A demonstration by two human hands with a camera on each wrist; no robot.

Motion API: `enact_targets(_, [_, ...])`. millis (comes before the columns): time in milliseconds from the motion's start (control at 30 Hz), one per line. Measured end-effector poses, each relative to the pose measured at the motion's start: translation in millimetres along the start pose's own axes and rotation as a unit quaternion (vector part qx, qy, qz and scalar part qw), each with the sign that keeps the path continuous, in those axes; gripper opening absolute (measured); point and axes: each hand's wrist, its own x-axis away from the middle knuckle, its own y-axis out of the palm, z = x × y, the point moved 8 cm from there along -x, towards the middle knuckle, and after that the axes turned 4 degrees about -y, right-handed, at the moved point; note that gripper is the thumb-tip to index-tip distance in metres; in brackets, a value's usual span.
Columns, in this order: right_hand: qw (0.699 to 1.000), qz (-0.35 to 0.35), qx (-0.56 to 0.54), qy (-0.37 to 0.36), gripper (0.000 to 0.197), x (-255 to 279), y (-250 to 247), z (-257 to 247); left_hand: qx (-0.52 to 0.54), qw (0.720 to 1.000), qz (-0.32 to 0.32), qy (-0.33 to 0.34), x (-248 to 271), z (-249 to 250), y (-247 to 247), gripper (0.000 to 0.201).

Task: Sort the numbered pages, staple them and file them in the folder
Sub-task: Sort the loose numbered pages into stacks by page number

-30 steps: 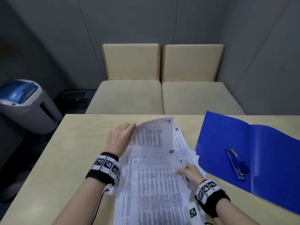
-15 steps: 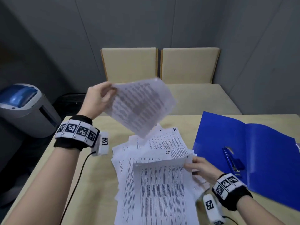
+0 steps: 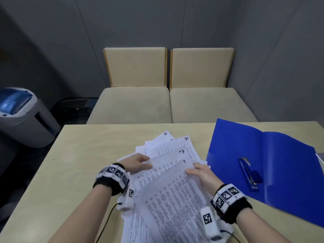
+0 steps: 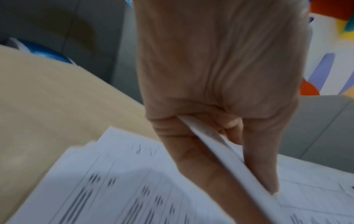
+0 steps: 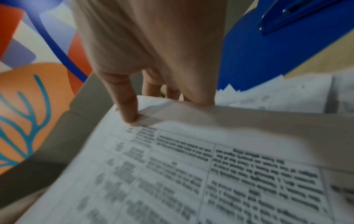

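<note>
A fanned pile of printed pages lies mid-table, with handwritten numbers 22 and 24 showing on sheets at the back. My left hand pinches the left edge of a sheet whose number ends in 3; in the left wrist view the thin sheet edge runs between thumb and fingers. My right hand holds page 1 by its top right corner, thumb on top and fingers underneath. The open blue folder lies to the right with a blue stapler on it.
The pale wooden table has bare surface left of the pages. A grey and blue machine stands on the floor at the far left. Two beige seats sit beyond the table's far edge. Cables trail from both wrist cameras.
My left hand, which held a sheet high in the air, has come back down to the pile and now pinches another sheet. Page 25 no longer shows. My right hand still holds page 1.
</note>
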Motion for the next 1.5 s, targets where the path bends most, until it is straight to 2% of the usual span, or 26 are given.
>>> enact_targets(100, [0.999, 0.04, 0.019, 0.01, 0.009, -3.0, 1.2, 16.8, 0.04, 0.999, -0.027, -0.012, -6.5, -9.6, 22.6, 0.036])
enact_targets(200, [0.996, 0.063, 0.047, 0.034, 0.011, -4.7, -7.1, 33.6, 0.055, 0.997, -0.036, -0.03, -11.6, -14.5, 35.1, 0.035])
enact_targets(233, [0.995, 0.067, 0.059, 0.038, 0.014, -5.4, -11.0, 38.2, 0.034, 0.999, -0.013, -0.034, -15.1, -14.5, 34.0, 0.035])
enact_targets(300, [0.992, 0.073, 0.088, 0.056, 0.021, -6.1, -19.1, 46.6, -0.068, 0.991, 0.109, -0.031, -19.7, -8.5, 21.2, 0.025])
enact_targets(333, [0.99, 0.079, 0.103, 0.062, 0.02, -5.8, -22.4, 48.3, -0.149, 0.972, 0.182, -0.028, -19.5, -3.1, 14.8, 0.02])
enact_targets(367, [0.988, 0.086, 0.115, 0.065, 0.015, -5.2, -25.5, 49.9, -0.219, 0.95, 0.224, -0.02, -20.7, 1.0, 15.3, 0.025])
enact_targets(433, [0.983, 0.099, 0.139, 0.073, 0.004, -4.5, -31.1, 54.5, -0.292, 0.931, 0.22, -0.015, -30.3, -0.9, 30.0, 0.046])
enact_targets(533, [0.978, 0.119, 0.146, 0.091, 0.011, -9.2, -40.1, 68.1, -0.296, 0.933, 0.201, -0.041, -41.5, -13.9, 41.2, 0.061])
enact_targets(633, [0.977, 0.117, 0.148, 0.098, 0.015, -12.6, -44.7, 76.6, -0.293, 0.932, 0.205, -0.05, -44.8, -22.7, 42.1, 0.061])
enact_targets(733, [0.979, 0.12, 0.122, 0.108, 0.019, -15.4, -44.8, 77.5, -0.302, 0.925, 0.221, -0.063, -42.0, -20.9, 34.8, 0.053])
enact_targets(833, [0.98, 0.12, 0.114, 0.113, 0.029, -16.3, -45.1, 77.8, -0.273, 0.908, 0.316, -0.034, -43.9, 3.6, 14.0, 0.041])
enact_targets(900, [0.978, 0.128, 0.124, 0.104, 0.03, -16.3, -45.4, 78.0, -0.251, 0.902, 0.35, -0.021, -52.9, 20.5, 3.6, 0.046])
enact_targets(1000, [0.979, 0.139, 0.123, 0.089, 0.029, -14.8, -46.1, 79.1, -0.259, 0.919, 0.291, -0.055, -78.0, 26.5, 4.8, 0.057])
enact_targets(1067, [0.98, 0.137, 0.112, 0.094, 0.028, -12.9, -45.0, 79.6, -0.284, 0.917, 0.273, -0.058, -86.8, 28.9, 6.1, 0.051])
enact_targets(1167, [0.979, 0.143, 0.123, 0.084, 0.032, -13.5, -48.7, 81.4, -0.268, 0.906, 0.329, 0.004, -86.5, 39.8, -2.3, 0.027])
enact_targets(1233, [0.979, 0.152, 0.122, 0.066, 0.041, -13.5, -53.4, 80.5, -0.248, 0.901, 0.351, 0.062, -81.0, 49.9, -6.5, 0.008])
enact_targets(1267, [0.98, 0.152, 0.119, 0.056, 0.045, -13.4, -55.4, 79.1, -0.241, 0.895, 0.364, 0.091, -76.4, 55.3, -9.6, 0.005])
enact_targets(1333, [0.981, 0.148, 0.113, 0.048, 0.044, -13.2, -58.5, 77.0, -0.24, 0.888, 0.37, 0.13, -67.0, 62.5, -12.3, 0.017])
enact_targets(1433, [0.986, 0.127, 0.1, 0.044, 0.032, -11.7, -58.7, 69.3, -0.199, 0.882, 0.386, 0.182, -46.3, 77.5, -21.7, 0.012])
enact_targets(1500, [0.991, 0.113, 0.066, 0.042, 0.033, -8.7, -57.4, 63.2, -0.135, 0.877, 0.414, 0.205, -27.9, 90.4, -39.1, 0.016])
